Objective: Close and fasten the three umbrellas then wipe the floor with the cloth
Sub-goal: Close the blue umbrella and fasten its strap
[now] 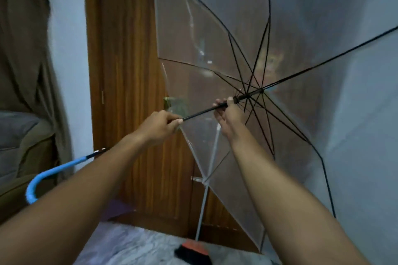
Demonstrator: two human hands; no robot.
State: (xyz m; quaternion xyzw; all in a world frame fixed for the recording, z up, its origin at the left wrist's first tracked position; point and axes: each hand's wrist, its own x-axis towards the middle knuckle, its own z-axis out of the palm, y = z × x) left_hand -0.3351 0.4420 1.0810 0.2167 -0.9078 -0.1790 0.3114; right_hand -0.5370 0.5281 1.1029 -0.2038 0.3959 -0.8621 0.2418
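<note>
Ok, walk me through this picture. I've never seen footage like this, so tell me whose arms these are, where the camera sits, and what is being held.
There is no machine here. The picture comes from one wide-angle camera worn on a person's head, looking forward and down, so the two bare arms reaching in from the bottom are the wearer's own.

Both hands hold one open clear umbrella with black ribs. The left hand is closed around its black shaft, lower down. The right hand is closed around the shaft higher up, just below where the ribs meet. The umbrella's blue hooked handle sticks out under the left forearm.

Behind it is a wooden door. On the floor near the bottom lies a brush with black bristles and a pale stick. Other umbrellas or a cloth cannot be made out.
</note>
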